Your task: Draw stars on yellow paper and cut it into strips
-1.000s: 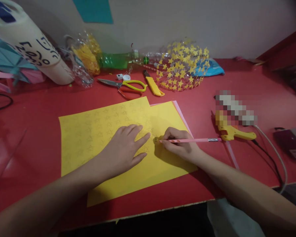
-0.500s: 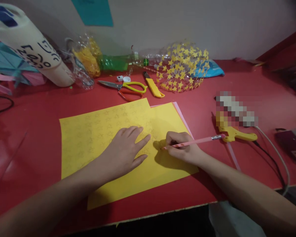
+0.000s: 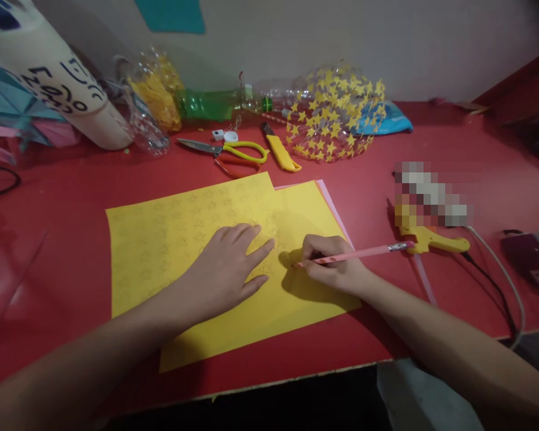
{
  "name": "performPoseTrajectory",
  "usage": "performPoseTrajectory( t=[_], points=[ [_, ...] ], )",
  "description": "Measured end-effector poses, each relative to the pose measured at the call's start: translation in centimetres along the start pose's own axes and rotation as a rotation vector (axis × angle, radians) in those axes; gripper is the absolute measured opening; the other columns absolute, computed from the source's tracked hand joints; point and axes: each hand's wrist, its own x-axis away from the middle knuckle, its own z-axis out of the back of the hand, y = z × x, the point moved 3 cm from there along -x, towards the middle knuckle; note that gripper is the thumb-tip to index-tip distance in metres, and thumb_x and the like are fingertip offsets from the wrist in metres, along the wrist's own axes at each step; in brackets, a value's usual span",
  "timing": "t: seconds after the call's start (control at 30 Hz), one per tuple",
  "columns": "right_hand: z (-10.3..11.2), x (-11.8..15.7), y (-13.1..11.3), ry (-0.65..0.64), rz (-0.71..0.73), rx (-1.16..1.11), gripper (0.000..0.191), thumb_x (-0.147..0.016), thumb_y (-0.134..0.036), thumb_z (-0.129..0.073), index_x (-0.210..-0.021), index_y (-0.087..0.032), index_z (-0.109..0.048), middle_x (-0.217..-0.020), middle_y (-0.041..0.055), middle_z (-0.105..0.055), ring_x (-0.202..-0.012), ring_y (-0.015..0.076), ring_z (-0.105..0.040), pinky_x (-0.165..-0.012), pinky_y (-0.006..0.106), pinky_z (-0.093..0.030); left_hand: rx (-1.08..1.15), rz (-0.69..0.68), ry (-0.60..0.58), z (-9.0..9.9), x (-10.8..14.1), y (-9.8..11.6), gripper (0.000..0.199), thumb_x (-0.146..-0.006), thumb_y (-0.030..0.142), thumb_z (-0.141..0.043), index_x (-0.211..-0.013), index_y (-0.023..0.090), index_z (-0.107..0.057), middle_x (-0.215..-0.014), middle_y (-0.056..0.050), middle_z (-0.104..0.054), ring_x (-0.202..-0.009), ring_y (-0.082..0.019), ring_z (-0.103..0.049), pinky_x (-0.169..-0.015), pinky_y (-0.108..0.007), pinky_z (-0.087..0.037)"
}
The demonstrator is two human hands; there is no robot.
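Note:
Yellow paper lies on the red table, with rows of small pencil-drawn stars across its left and middle parts. My left hand rests flat on the paper, fingers spread, covering some of the stars. In my right hand is a pink pencil, pinched near its point. The pencil tip is at the paper, just right of the drawn stars. Pink and orange sheets peek out from under the paper's right edge.
Behind the paper lie scissors and a yellow box cutter. A clear plastic dome with yellow stars, a green bottle and a white tumbler are at the back. A yellow glue gun with a cord lies right.
The view has shifted slightly, so everything sits a little higher in the picture. Both hands keep nearly the same place on the paper, and the pencil stays in my right hand.

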Motion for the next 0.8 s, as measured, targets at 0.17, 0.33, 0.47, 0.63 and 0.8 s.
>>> performPoseTrajectory(
  t=[0.17,0.33,0.47,0.63,0.8],
  points=[
    [-0.28,-0.04,-0.01,-0.018,0.011,0.002,0.014,-0.076,-0.017,-0.053,-0.065,-0.021,-0.046,-0.054,-0.0056,-0.046,-0.047,0.0068,-0.037,-0.044,0.021,-0.028,-0.006,-0.009,0.006,0.02,-0.09,0.04,0.048,-0.094,0.039,-0.052,-0.136,0.016,-0.052,-0.134,-0.021,-0.051,-0.124,-0.036,-0.046,-0.097,-0.049,-0.041],
    [-0.5,-0.04,-0.21,-0.035,-0.004,0.037,0.015,-0.083,-0.022,-0.057,-0.069,-0.019,-0.052,-0.057,-0.0044,-0.051,-0.05,0.0072,-0.043,-0.047,0.021,-0.031,0.007,-0.011,0.006,0.07,-0.15,0.02,0.049,-0.093,0.039,-0.053,-0.136,0.015,-0.052,-0.133,-0.021,-0.052,-0.123,-0.037,-0.047,-0.096,-0.05,-0.042],
    [-0.61,0.12,-0.11,-0.04,-0.004,0.064,0.016,-0.086,-0.027,-0.057,-0.072,-0.019,-0.055,-0.058,-0.0036,-0.053,-0.052,0.0079,-0.047,-0.048,0.022,-0.033,0.006,-0.014,0.007,0.1,-0.15,0.04,0.049,-0.093,0.039,-0.054,-0.136,0.015,-0.052,-0.132,-0.02,-0.052,-0.123,-0.037,-0.047,-0.095,-0.049,-0.042],
    [-0.68,0.19,-0.05,-0.023,0.034,0.068,0.016,-0.086,-0.025,-0.056,-0.071,-0.019,-0.053,-0.058,-0.0036,-0.052,-0.051,0.0073,-0.045,-0.048,0.022,-0.034,-0.004,-0.007,0.005,-0.02,-0.19,0.02,0.05,-0.093,0.04,-0.055,-0.136,0.015,-0.053,-0.132,-0.02,-0.052,-0.123,-0.036,-0.047,-0.096,-0.048,-0.042],
    [-0.63,0.27,0.01,0.049,0.036,0.066,0.015,-0.082,-0.021,-0.054,-0.069,-0.021,-0.048,-0.055,-0.0049,-0.049,-0.048,0.0065,-0.041,-0.044,0.022,-0.03,-0.013,-0.006,0.001,-0.07,-0.14,0.0,0.051,-0.093,0.041,-0.055,-0.137,0.016,-0.051,-0.134,-0.02,-0.051,-0.124,-0.036,-0.047,-0.096,-0.049,-0.042]
  ],
)
